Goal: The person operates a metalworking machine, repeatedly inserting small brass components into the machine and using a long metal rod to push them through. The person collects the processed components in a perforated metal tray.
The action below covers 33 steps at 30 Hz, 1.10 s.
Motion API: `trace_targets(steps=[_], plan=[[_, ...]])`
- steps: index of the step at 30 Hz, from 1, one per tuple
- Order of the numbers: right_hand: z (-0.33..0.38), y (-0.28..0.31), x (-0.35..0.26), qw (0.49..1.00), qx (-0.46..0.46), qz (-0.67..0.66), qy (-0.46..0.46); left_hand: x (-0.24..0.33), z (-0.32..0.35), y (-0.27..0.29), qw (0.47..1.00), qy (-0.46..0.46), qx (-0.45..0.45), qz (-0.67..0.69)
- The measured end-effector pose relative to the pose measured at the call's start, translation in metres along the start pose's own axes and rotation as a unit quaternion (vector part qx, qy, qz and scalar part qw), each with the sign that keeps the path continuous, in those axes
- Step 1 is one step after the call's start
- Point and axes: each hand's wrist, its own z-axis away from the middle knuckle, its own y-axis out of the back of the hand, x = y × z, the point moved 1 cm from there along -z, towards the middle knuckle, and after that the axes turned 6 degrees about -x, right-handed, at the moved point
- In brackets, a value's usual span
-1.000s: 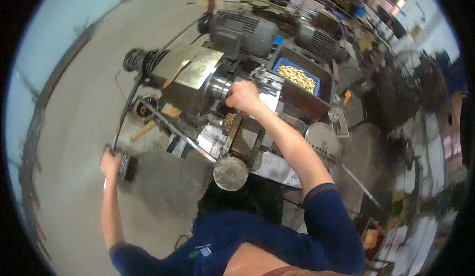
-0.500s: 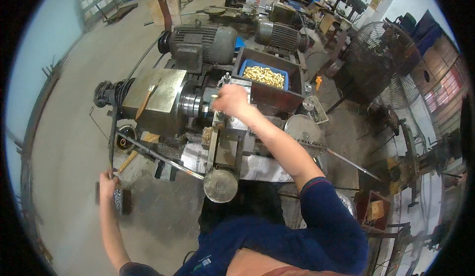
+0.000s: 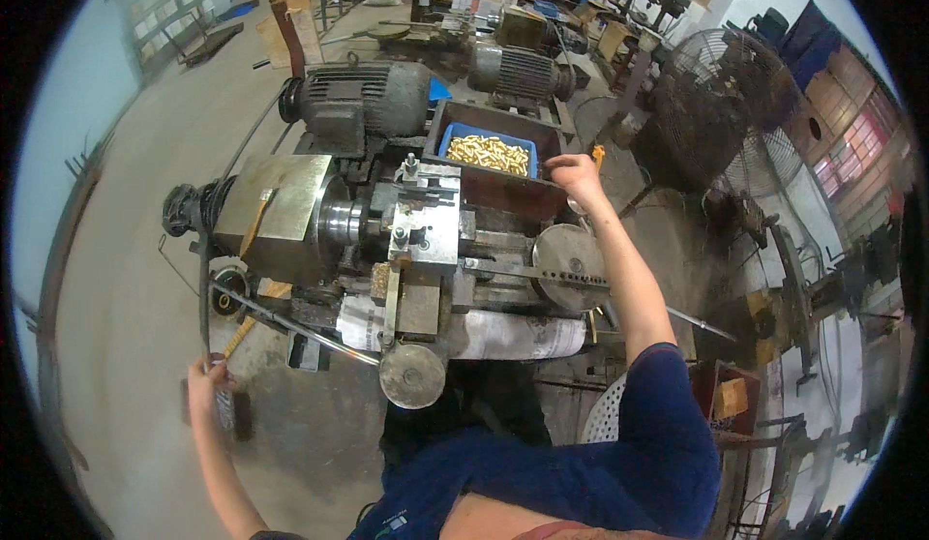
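Note:
My left hand is wrapped round the lower end of a long dark lever at the left of a small lathe. My right hand hovers at the right end of a dark metal box, its fingers drawn together; whatever they hold, if anything, is hidden. Inside that box sits a blue tray heaped with small brass pieces. The lathe's chuck and the tool block beside it show uncovered, away from both hands.
A brush lies on the headstock cover. Round handwheels and a long steel bar jut toward me. Behind stands a motor; a large fan is at the right. White sheeting lies under the slide.
My right hand has left the chuck and tool block and moved right to the box's end. My left hand stays on the lever. The whole view has shifted slightly.

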Motion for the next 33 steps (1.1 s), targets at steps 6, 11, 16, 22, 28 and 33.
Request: trace_targets(steps=[6, 11, 16, 22, 28, 33], plan=[[0.105, 0.072, 0.035, 0.994, 0.039, 0.004, -0.098, -0.013, -0.004, 0.005, 1.000, 0.002, 0.004, -0.020], [0.264, 0.124, 0.115, 0.973, 0.109, 0.055, -0.197, 0.005, -0.006, -0.018, 0.998, -0.005, 0.049, -0.033], [0.416, 0.139, 0.154, 0.886, 0.188, 0.037, -0.421, -0.048, -0.016, 0.055, 0.998, 0.060, 0.003, -0.026], [0.590, 0.109, 0.219, 0.777, 0.122, 0.174, -0.592, -0.024, -0.023, 0.016, 0.997, 0.081, -0.011, -0.016], [0.577, 0.067, 0.187, 0.794, -0.101, 0.305, -0.516, -0.028, -0.017, 0.028, 0.997, 0.075, 0.025, -0.026], [0.587, 0.061, 0.208, 0.754, -0.201, 0.324, -0.535, -0.016, -0.016, 0.021, 0.994, 0.081, 0.022, -0.077]])
